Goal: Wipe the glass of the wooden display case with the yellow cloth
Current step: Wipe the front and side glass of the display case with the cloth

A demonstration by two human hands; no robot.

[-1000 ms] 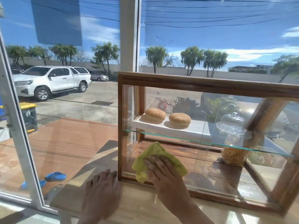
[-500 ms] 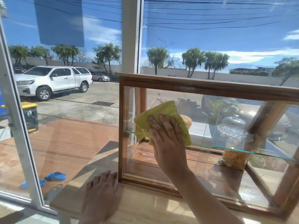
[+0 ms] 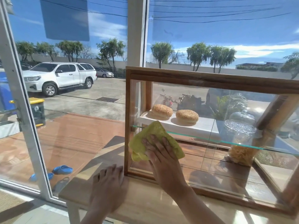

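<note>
A wooden display case [image 3: 210, 78] with glass sides stands on a light wooden table [image 3: 145, 206]. My right hand [image 3: 161, 157] presses the yellow cloth [image 3: 153, 133] flat against the front glass, in its lower left part near the left frame post. The fingers lie straight and spread over the cloth. My left hand [image 3: 108, 189] rests flat on the table just left of the case's lower left corner. It holds nothing.
Inside the case, two sesame buns [image 3: 186, 116] sit on a white board above a glass shelf [image 3: 226, 142], with a glass dome [image 3: 241, 122] and a jar at the right. Large windows stand behind and left; blue sandals [image 3: 62, 169] lie outside.
My right hand slid the cloth down the glass from the upper left area to the lower left. My left hand stayed on the table.
</note>
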